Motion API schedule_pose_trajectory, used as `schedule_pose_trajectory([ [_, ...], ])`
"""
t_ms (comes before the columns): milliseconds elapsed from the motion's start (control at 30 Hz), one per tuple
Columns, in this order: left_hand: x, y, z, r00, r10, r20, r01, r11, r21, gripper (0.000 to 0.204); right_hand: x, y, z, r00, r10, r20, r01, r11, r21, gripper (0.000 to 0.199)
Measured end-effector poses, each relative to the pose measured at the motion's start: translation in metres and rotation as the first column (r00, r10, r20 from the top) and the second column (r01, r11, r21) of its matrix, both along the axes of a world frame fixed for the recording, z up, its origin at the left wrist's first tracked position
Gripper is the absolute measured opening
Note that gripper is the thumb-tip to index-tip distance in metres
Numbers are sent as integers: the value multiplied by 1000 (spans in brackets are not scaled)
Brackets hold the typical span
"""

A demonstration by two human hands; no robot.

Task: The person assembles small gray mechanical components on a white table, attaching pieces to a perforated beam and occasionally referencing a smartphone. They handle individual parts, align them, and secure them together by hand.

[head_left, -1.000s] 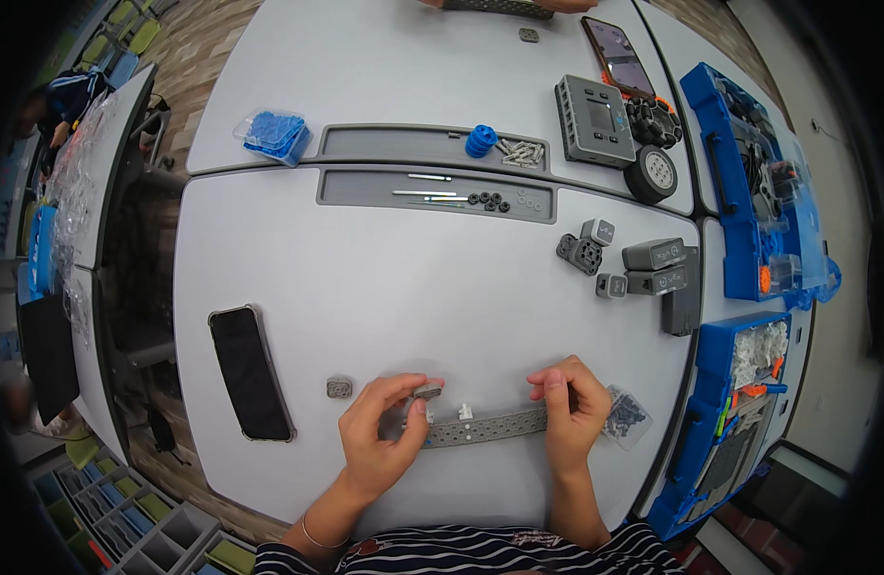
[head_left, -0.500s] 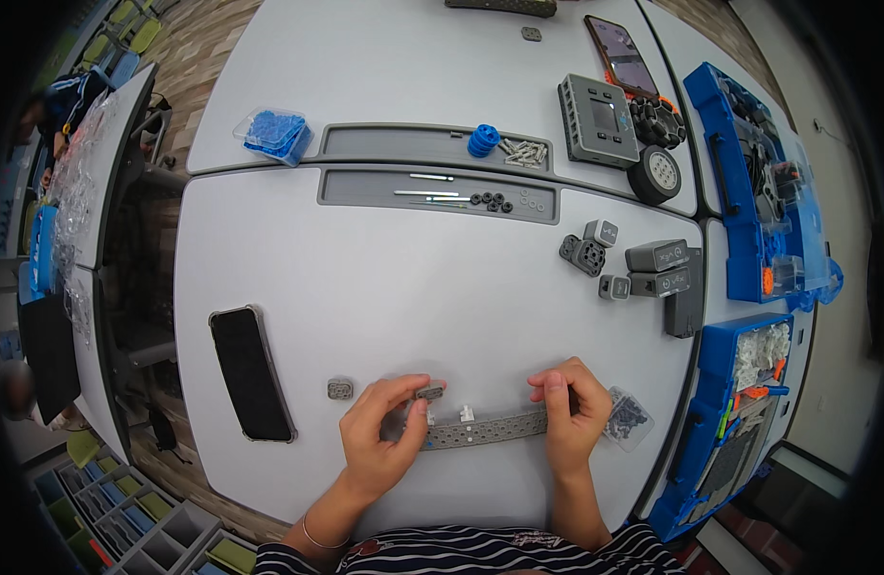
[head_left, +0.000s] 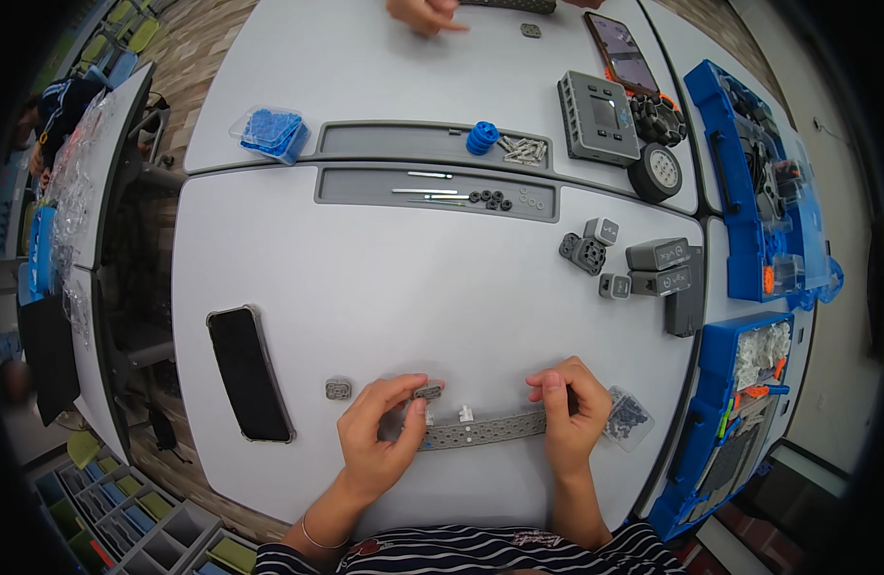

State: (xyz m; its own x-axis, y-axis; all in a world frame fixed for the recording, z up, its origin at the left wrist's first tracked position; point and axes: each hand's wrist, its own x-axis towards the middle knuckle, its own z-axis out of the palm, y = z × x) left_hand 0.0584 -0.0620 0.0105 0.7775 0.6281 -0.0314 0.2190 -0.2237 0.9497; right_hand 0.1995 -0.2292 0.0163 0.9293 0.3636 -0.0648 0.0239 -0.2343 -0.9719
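Observation:
My left hand (head_left: 377, 431) pinches a small grey plastic connector block (head_left: 428, 390) between thumb and fingers. Below it a long grey perforated beam (head_left: 485, 430) runs from my left hand toward the right one. White connector pieces (head_left: 466, 413) stand along the beam's far edge. My right hand (head_left: 576, 412) is closed at the beam's right end, thumb against curled fingers; whatever they may hold is hidden. Left of my left hand lies another small grey block (head_left: 338, 389). Beside my right hand sits a clear box of dark small parts (head_left: 631, 419).
A black phone (head_left: 250, 374) lies at left. Grey modules (head_left: 658, 268) and a tray (head_left: 341, 188) with rods are farther off. Blue cases (head_left: 724, 431) line the right side. Across the table are a wheel (head_left: 655, 174), a grey controller brick (head_left: 598, 119) and another person's hand (head_left: 424, 14).
Another person's hands have come into view at the far edge of the table. My own hands hold almost the same place and grip.

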Motion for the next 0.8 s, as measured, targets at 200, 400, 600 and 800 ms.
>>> schedule_pose_trajectory([
  [200,0,-2,-1,1000,16,22,-15,1000,-25,26,0,-1,0,1000,10,7,-10,1000,-10,16],
  [400,-1,-1,0,1000,10,-12,-10,1000,-24,26,0,-2,-1,997,59,53,-58,998,-28,24],
  [600,1,-1,-1,1000,8,14,-8,1000,-7,27,0,0,0,1000,11,20,-11,1000,-21,15],
  [800,1,-1,-1,1000,2,19,-2,1000,4,26,0,1,0,999,19,26,-19,1000,-18,14],
])
